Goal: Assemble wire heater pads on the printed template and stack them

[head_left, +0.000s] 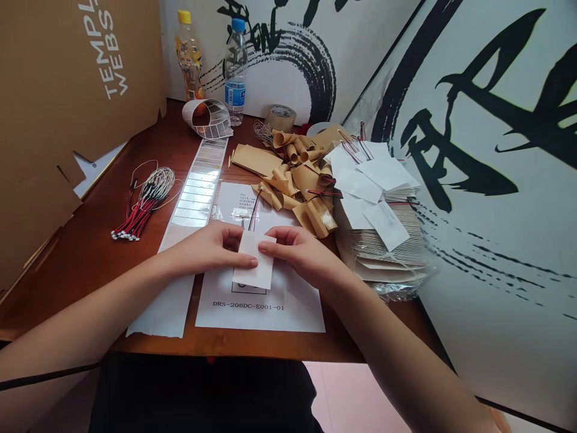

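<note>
Listing by size, largest first.

- Wall covering (496, 180) – white with bold black brushwork, running along the right side and behind the desk.
- Cardboard panel (54, 120) – brown, printed in white lettering, standing along the left edge.
- Desk (99, 252) – reddish-brown wood, carrying everything below.
- Stack of white pads (383, 240) – far right, against the wall covering; loose white pads with red-and-black leads lie fanned on top, clear film under the bottom.
- Printed sheet (270, 307) – white, flat at the near edge, marked "DRS-206DC-E001-01"; the hands work directly over it.
- Label strip (198, 186) – long backing strip of clear rectangular labels, just left of the printed sheet, its far end curled into a loop beside the bottles.
- Heap of tan paper peelings (293, 174) – curled and folded, between the printed sheet and the stack.
- Wire bundle (144, 204) – red, black and white leads with small connectors, left of the label strip.
- Water bottle (235, 72), blue cap, and drink bottle (189, 57), yellow cap – upright at the back.
- Tape roll (280, 117) – brown, lying flat just right of the water bottle.
- Left hand (211, 246) and right hand (302, 249) – fingers drawn narrow, each pinching one side edge of the white pad.
- White pad (256, 273) – small, rectangular, held low over the printed sheet between the two hands.
- Lead (253, 218) – red and black, emerging from the pad's far edge.
</note>
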Tool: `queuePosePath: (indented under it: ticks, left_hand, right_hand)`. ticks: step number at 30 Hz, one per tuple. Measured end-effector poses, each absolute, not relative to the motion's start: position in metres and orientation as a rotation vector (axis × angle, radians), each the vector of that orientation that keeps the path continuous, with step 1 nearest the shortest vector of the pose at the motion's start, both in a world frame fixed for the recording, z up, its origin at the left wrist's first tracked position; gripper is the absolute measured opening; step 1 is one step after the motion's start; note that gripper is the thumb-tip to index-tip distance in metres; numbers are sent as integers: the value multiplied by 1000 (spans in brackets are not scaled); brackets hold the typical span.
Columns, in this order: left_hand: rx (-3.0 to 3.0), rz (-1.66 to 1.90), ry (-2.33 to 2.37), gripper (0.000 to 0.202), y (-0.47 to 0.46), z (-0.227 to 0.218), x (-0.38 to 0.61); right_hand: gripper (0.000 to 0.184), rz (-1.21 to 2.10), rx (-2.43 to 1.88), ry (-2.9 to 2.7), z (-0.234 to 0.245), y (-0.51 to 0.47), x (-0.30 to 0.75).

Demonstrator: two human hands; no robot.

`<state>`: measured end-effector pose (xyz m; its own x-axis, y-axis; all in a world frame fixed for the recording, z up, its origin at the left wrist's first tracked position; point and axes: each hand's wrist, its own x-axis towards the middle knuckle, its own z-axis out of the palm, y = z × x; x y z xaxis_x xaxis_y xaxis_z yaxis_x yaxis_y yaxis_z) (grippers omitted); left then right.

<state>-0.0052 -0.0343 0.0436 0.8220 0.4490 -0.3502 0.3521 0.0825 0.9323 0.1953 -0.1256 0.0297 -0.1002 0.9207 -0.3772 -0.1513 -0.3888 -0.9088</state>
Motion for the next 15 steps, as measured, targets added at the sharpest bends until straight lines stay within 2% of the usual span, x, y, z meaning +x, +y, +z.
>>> queuePosePath:
  ticks: [3, 7, 15]
  left_hand:
    - [1476, 145, 698, 33, -36, 45, -4]
    - [1339, 257, 757, 47, -35, 42, -4]
    - [1166, 303, 792, 45, -35, 36, -4]
  right_hand:
    - [44, 1637, -1246, -846, 25, -125, 191]
    - [45, 1673, -1238, -793, 24, -124, 189]
    - [45, 1682, -1172, -689, 24, -120, 193]
